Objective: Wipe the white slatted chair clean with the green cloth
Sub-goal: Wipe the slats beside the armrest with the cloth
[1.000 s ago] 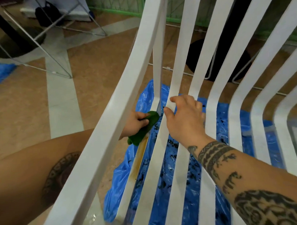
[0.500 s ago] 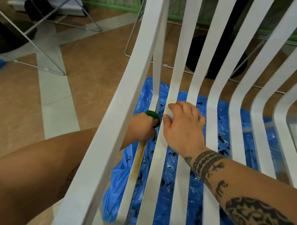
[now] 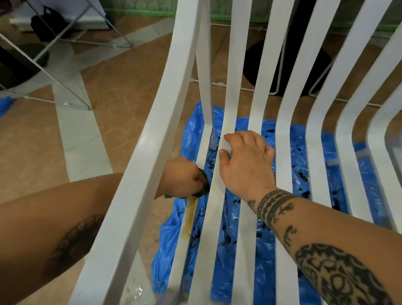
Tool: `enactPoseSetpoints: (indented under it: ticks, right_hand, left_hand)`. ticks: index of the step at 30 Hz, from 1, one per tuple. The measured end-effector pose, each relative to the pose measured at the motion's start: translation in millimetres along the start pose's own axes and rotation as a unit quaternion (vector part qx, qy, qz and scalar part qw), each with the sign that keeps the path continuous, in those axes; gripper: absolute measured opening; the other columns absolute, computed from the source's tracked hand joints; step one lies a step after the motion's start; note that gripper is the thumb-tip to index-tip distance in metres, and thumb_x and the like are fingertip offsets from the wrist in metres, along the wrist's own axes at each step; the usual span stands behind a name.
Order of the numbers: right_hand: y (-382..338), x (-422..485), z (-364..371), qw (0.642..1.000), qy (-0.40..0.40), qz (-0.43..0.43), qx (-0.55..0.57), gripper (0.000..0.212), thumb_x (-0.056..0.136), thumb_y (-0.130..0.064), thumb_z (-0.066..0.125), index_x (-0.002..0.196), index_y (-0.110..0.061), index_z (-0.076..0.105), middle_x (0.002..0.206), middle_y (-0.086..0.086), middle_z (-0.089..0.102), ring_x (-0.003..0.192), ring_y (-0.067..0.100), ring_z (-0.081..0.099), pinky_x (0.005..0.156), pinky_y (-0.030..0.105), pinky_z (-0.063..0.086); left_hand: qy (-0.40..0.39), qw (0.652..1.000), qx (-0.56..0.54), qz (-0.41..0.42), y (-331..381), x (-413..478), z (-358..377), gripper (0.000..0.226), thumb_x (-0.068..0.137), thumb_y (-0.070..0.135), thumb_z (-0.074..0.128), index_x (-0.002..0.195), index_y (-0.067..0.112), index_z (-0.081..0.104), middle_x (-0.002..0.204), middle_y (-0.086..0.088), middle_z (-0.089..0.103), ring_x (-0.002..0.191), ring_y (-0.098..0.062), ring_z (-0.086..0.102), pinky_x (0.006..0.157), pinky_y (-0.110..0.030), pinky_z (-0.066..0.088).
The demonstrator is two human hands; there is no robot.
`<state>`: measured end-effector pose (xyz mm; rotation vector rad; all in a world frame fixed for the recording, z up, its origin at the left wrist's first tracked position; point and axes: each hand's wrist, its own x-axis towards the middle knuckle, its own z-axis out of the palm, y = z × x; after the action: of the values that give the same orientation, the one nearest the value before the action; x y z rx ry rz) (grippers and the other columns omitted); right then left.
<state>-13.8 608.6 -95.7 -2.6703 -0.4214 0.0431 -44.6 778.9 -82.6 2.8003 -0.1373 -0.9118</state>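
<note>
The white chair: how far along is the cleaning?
Midway at best. The right-side slats look white. The left hand holds the green cloth against a stained slat; the right hand steadies the next slat. Yellow-brown streaks below the cloth remain.

Soft even daylight, wide-angle bending, blurred edges.

The chair (image 3: 151, 154) looks like smooth, shiny white plastic. The green cloth (image 3: 204, 192) looks soft. The blue sheet (image 3: 224, 282) is crinkly, glossy plastic. At ten o'clock, thin metal rods (image 3: 85, 106) shine.
</note>
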Motion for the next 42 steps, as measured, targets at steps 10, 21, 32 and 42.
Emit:
enactPoseSetpoints:
  ticks: [10, 21, 32, 42]
  right_hand:
    - [1.4, 1.2, 5.3, 1.0, 0.008, 0.001, 0.012, 0.041, 0.098, -0.04, 0.045, 0.136, -0.027, 0.054, 0.136, -0.004, 0.049, 0.136, 0.021, 0.033, 0.108, 0.045, 0.024]
    - [-1.8, 0.8, 2.3, 1.0, -0.002, 0.003, 0.005, 0.041, 0.097, -0.039, 0.043, 0.135, -0.025, 0.053, 0.137, 0.0, 0.049, 0.135, 0.024, 0.033, 0.11, 0.047, 0.023]
    - [0.2, -1.5, -0.7, 0.999, -0.018, 0.007, 0.025, 0.055, 0.093, -0.053, 0.053, 0.141, -0.026, 0.055, 0.144, 0.0, 0.048, 0.142, 0.024, 0.027, 0.115, 0.047, 0.019]
    - [-0.9, -2.8, -2.9, 0.999, -0.018, 0.007, 0.031, 0.059, 0.092, -0.055, 0.055, 0.141, -0.024, 0.055, 0.141, 0.0, 0.048, 0.141, 0.024, 0.028, 0.114, 0.047, 0.02]
  left_hand:
    - [0.075, 0.97, -0.23, -0.032, -12.7, -17.5, 33.8, 0.039, 0.105, 0.011, 0.048, 0.143, 0.02, 0.056, 0.131, -0.008, 0.065, 0.102, -0.013, 0.062, 0.073, 0.001, 0.036]
    - [0.144, 0.949, -0.275, -0.059, 5.4, -53.1, 78.6, 0.037, 0.102, 0.003, 0.049, 0.134, 0.013, 0.065, 0.112, -0.007, 0.073, 0.078, -0.004, 0.058, 0.067, 0.007, 0.032]
    - [0.168, 0.913, -0.36, -0.09, 8.1, -51.4, 67.9, 0.034, 0.104, 0.014, 0.053, 0.137, 0.012, 0.061, 0.126, -0.011, 0.068, 0.081, -0.007, 0.056, 0.06, 0.004, 0.038]
    - [0.108, 0.894, -0.412, -0.139, -5.5, -82.8, 106.2, 0.032, 0.094, 0.02, 0.071, 0.125, 0.017, 0.072, 0.124, -0.003, 0.07, 0.11, -0.016, 0.064, 0.094, -0.011, 0.044]
